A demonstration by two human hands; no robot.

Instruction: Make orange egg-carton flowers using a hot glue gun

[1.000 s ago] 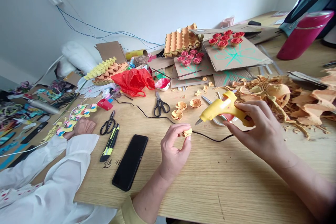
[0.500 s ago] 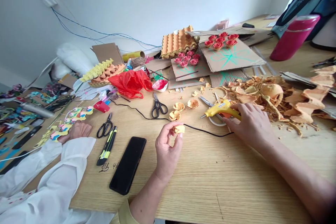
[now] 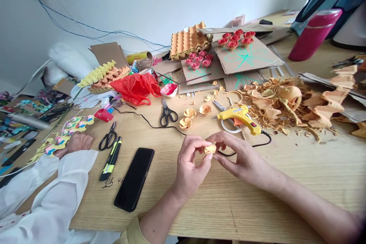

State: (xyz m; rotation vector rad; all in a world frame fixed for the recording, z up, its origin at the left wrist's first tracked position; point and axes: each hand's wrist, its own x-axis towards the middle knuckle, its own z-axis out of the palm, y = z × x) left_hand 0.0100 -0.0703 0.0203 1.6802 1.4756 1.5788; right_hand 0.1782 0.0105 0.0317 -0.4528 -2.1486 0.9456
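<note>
Between the fingertips of my left hand [image 3: 192,164] is a small egg-carton flower [image 3: 210,148], pale orange and cupped. My right hand [image 3: 243,160] pinches the same flower from its right side, thumb below and fingers above. Just beyond my hands, a yellow glue gun [image 3: 238,116] lies on the table, its nozzle pointing left and its black cord running behind my right hand. Beside it are several finished-looking orange flower cups [image 3: 205,109]. Silver scissors [image 3: 220,107] lie partly behind the glue gun.
Torn egg-carton scraps [image 3: 274,103] heap at the right. Black scissors [image 3: 168,114], a utility knife [image 3: 111,160] and a phone [image 3: 134,179] lie leftward. Red flowers stand on cardboard [image 3: 257,57] at the back, near a pink bottle [image 3: 314,36]. Another person's hand [image 3: 78,143] rests at far left.
My right hand has let go of the glue gun, leaving it on the table, and moved left to the flower. My left hand has shifted slightly right with the flower.
</note>
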